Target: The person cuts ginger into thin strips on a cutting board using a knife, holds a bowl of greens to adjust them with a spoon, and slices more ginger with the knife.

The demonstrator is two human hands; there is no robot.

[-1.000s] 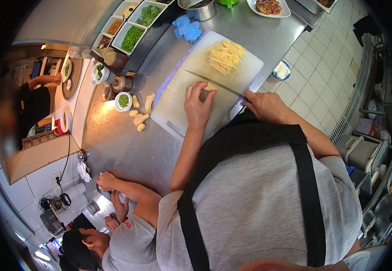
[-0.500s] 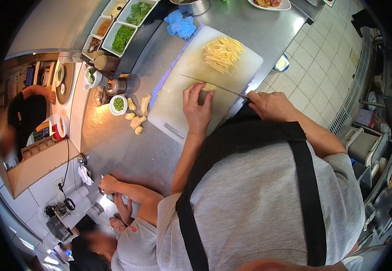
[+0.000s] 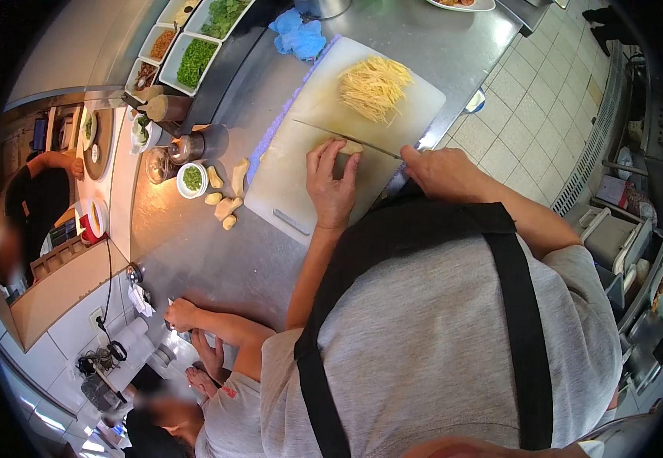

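On the white cutting board [image 3: 289, 172], my left hand [image 3: 330, 187] pinches a pale yellow piece of ginger [image 3: 352, 146] with bent fingertips. My right hand [image 3: 440, 172] is wrapped round the handle of a long knife [image 3: 377, 148]. Its blade lies across the board, right beside the ginger and the left fingertips. Beyond the blade sits a heap of thin ginger shreds [image 3: 375, 88]. Several peeled ginger pieces [image 3: 228, 206] rest on the steel counter left of the board.
A small white bowl of chopped greens [image 3: 191, 180] stands near glass jars [image 3: 186, 146]. Trays with chopped greens [image 3: 194, 62] line the back left. A blue cloth [image 3: 298, 35] lies behind the board. Close on my left, a co-worker's hand [image 3: 183, 314] works at the counter.
My right hand has pushed the knife forward and left along its length, past the ginger. My left hand keeps its pinch almost in place. The view has shifted slightly.
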